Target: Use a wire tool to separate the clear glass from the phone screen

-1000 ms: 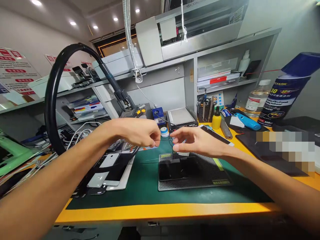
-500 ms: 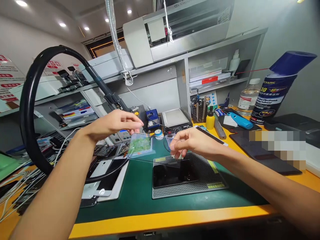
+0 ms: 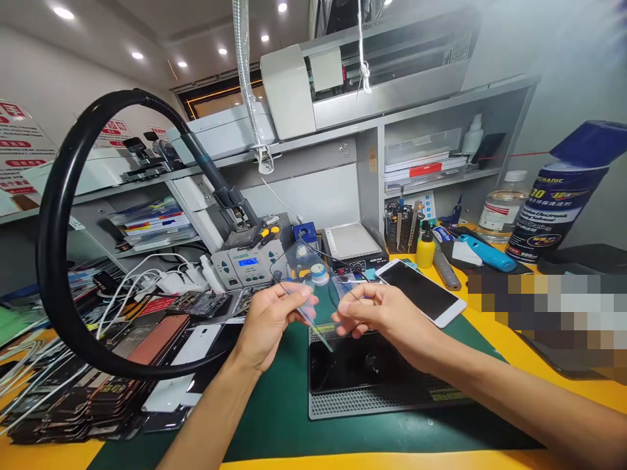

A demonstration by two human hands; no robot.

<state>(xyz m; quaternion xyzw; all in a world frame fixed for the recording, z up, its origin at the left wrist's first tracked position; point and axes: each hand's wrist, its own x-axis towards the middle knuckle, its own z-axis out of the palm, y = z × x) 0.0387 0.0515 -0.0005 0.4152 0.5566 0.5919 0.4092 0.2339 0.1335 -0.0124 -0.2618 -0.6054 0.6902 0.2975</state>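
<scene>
A clear sheet of phone screen glass [image 3: 325,307] with a thin dark border is held up tilted between my hands. My left hand [image 3: 272,323] pinches its left edge between thumb and fingers. On the opposite edge, the fingers of my right hand [image 3: 385,313] are closed. Under the glass, a black phone [image 3: 337,373] lies face up on a grey perforated pad [image 3: 362,410], partly covered by my right hand and forearm. A small round white-and-blue jar [image 3: 319,274] stands just behind the glass.
A white phone [image 3: 418,290] lies behind my right hand. At left are stacked phone parts [image 3: 73,398], cables and a black flexible hose [image 3: 53,274]. A blue-display station [image 3: 252,261], yellow bottle [image 3: 426,248] and spray can [image 3: 553,202] line the back of the green mat [image 3: 274,418].
My left hand has come down and right and now grips the glass edge. The glass has turned from nearly level to steeply tilted. The view has shifted slightly.
</scene>
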